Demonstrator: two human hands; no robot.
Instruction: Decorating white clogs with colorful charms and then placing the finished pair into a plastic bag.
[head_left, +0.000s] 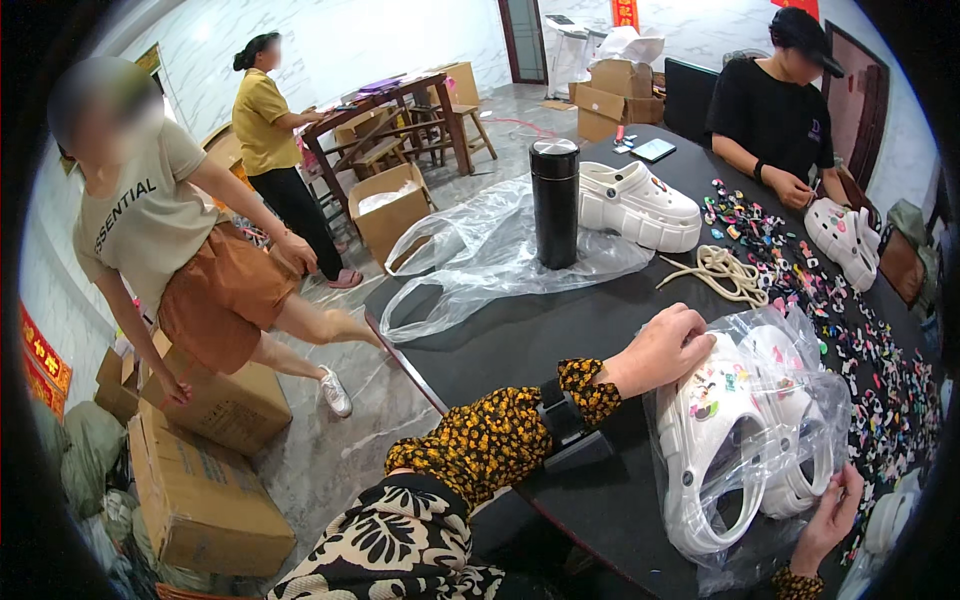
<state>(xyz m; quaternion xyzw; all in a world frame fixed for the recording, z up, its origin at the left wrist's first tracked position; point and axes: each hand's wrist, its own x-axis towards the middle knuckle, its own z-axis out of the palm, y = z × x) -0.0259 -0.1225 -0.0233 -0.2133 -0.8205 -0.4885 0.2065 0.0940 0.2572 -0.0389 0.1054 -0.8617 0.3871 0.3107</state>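
Right now the left hand (665, 345) lies knuckles up on the far end of a clear plastic bag (800, 350), its fingers curled over the toe of a pair of white clogs (720, 450) inside the bag. The right hand (828, 520) grips the bag's near edge at the heel of the right-hand clog, fingers closed on the plastic. The bagged clogs lie on the near right part of a black table (520, 340), toes pointing far, and coloured charms show on their uppers.

To the right of the bag, small coloured shoe charms (880, 380) are strewn across the table up to its far end. A coil of cream cord (722, 272) lies just beyond the bag. Farther off stand a black flask (555, 200) and a single white clog (640, 205), both on an empty clear bag (470, 260).

A person in black (770, 105) at the far right handles another white clog (845, 240). On the left, a person in a beige shirt (150, 220) leans on a cardboard box (215, 400) on the floor.
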